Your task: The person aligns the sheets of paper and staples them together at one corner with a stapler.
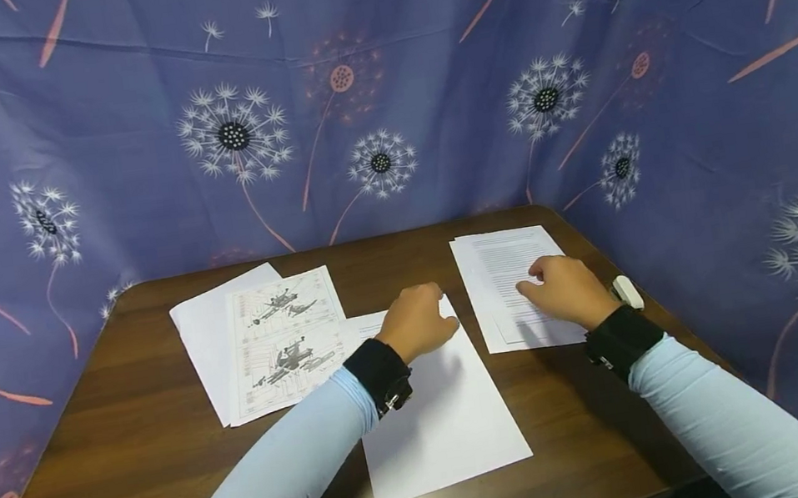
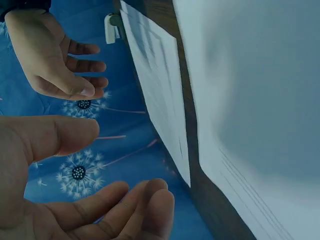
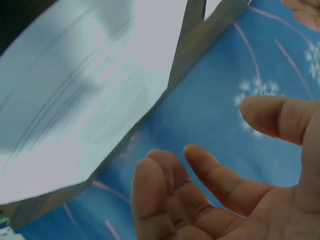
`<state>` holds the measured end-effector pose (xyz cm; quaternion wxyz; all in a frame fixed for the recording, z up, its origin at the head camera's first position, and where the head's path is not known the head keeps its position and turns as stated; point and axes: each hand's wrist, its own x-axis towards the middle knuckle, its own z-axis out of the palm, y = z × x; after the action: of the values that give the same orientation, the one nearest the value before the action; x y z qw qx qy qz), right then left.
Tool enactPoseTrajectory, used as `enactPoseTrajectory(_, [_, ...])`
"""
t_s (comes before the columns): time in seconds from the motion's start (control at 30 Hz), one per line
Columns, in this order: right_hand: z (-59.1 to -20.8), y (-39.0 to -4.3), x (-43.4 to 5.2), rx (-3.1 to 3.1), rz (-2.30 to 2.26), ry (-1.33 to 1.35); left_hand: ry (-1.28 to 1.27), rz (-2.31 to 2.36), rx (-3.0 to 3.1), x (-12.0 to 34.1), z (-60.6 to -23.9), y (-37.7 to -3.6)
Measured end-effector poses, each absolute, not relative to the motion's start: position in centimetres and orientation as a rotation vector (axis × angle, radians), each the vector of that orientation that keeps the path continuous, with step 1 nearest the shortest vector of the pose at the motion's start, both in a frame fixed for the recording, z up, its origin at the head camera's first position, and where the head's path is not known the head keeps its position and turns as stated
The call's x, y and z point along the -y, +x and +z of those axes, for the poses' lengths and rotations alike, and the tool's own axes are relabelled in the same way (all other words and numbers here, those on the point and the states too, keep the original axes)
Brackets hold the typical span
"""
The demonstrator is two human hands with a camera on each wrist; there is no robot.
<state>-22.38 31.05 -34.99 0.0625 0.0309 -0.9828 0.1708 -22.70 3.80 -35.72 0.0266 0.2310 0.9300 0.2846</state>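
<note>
My left hand (image 1: 416, 322) hovers over the top part of a mostly blank white sheet (image 1: 446, 436) in the middle of the table. Its fingers are loosely bent with a gap to the thumb, and nothing is between them in the left wrist view. Over a stack of printed pages (image 1: 503, 269) at the right is my right hand (image 1: 567, 294). In the right wrist view its thumb (image 3: 275, 117) and fingers (image 3: 150, 195) are apart and hold nothing. A few printed lines show along the middle sheet's top edge, partly covered by my left hand.
At the left, a page of mechanical line drawings (image 1: 290, 339) lies over white sheets (image 1: 202, 334) and meets the middle sheet's corner. A small white object (image 1: 628, 292) sits near the table's right edge. Patterned blue cloth (image 1: 421, 69) hangs behind the brown table (image 1: 127, 428).
</note>
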Motion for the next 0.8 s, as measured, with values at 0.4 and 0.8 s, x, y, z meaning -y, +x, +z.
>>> enactPoseTrajectory(0.4, [-35.7,-25.8,-36.4,3.057,0.585,-0.116,0.600,1.098,-2.638,-10.3,-35.6,-23.8])
enactPoseTrajectory(0.8, [-38.1,-28.7,-39.2,3.132,0.496,-0.247,0.455,1.368,-2.434,-14.7,-36.5,-23.9])
